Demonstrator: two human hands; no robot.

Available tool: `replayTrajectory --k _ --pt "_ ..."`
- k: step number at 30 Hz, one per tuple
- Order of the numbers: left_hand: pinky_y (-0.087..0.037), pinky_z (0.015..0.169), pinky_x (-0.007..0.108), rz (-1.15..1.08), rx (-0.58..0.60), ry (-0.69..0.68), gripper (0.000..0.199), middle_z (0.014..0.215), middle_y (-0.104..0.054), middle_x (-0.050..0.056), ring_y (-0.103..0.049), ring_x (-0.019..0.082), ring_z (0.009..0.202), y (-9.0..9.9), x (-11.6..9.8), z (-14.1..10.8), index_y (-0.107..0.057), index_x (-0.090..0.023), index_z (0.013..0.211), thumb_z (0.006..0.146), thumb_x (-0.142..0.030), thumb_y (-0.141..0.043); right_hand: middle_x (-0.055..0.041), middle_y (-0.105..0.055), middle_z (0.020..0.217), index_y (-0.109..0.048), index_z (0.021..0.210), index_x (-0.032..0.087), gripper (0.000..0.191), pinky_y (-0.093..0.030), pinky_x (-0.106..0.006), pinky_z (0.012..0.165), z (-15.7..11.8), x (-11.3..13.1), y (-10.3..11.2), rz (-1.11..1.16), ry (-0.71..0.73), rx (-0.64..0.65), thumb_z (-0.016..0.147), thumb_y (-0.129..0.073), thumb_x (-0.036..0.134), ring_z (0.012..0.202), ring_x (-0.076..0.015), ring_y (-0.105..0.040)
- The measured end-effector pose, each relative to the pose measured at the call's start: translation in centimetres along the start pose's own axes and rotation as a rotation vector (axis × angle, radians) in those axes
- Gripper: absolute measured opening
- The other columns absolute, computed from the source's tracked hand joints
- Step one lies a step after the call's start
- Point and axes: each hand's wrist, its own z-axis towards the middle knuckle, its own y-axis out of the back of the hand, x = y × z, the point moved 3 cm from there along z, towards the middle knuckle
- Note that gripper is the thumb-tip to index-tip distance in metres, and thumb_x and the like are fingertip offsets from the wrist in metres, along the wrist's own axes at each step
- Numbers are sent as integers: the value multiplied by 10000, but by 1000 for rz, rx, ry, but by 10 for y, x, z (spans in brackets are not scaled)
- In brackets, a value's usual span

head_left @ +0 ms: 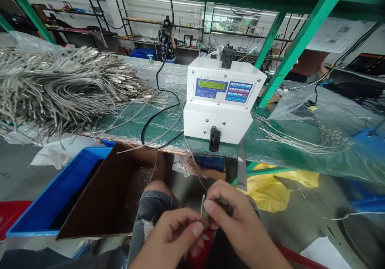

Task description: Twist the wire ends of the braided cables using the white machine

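My left hand [180, 233] and my right hand [228, 209] meet above my lap, at the bottom centre of the head view. Between them a thin grey cable [202, 205] stands roughly upright, its short end showing. The left thumb and fingers pinch it low down. My right fingers are pinched together around the cable just beside, partly hiding it. Beyond the hands, on the green bench, sits a white machine [218, 118] with a display, a keypad and a black part on its front.
A large heap of grey cables [66, 88] covers the bench's left side; a smaller bundle [313, 140] lies right. Below are a cardboard box [99, 197], a blue bin [39, 209] and yellow bags [267, 189]. Green posts [300, 40] rise at right. A person [166, 40] is far behind.
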Motion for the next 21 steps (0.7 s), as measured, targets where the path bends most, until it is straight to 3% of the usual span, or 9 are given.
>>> replayTrajectory --k 6,15,21 --pt "-450 576 258 27 57 33 340 639 -640 15 -565 137 566 -2 -3 1 -699 -156 766 874 -475 -654 22 -539 762 -538 754 195 247 -433 -254 636 3 -5 -4 213 -75 46 934 -572 362 654 -116 -542" --pt "-442 533 245 -49 65 37 392 653 -641 12 -585 122 505 -6 -4 5 -660 -158 739 853 -533 -654 31 -540 751 -538 742 202 232 -422 -253 660 0 -2 -3 120 -37 14 937 -560 327 691 -120 -542" --pt "-423 473 229 -82 77 60 431 593 -606 -3 -563 109 443 -12 -4 8 -611 -163 688 832 -565 -661 19 -557 794 -544 740 208 214 -404 -252 685 2 3 0 -39 94 -114 935 -551 294 753 -132 -535"
